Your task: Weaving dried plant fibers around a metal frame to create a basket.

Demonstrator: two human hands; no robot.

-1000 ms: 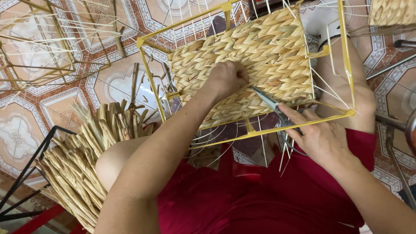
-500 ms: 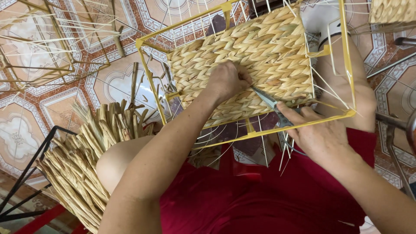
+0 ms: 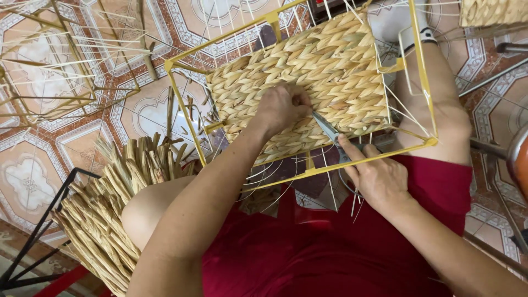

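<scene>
Woven panel (image 3: 308, 77) of pale straw plait fills a yellow wire frame (image 3: 423, 88) that rests tilted across the person's lap over red cloth (image 3: 308, 253), bringing the weave up close to both hands. Left hand (image 3: 280, 107) is curled shut, knuckles up, pinching the plait to steady it. Right hand (image 3: 379, 179) grips small metal scissors (image 3: 327, 129), forefinger stretched along them, blades touching the weave beside the left fingers. 1 bundle of loose straw (image 3: 104, 220) lies near the left knee.
</scene>
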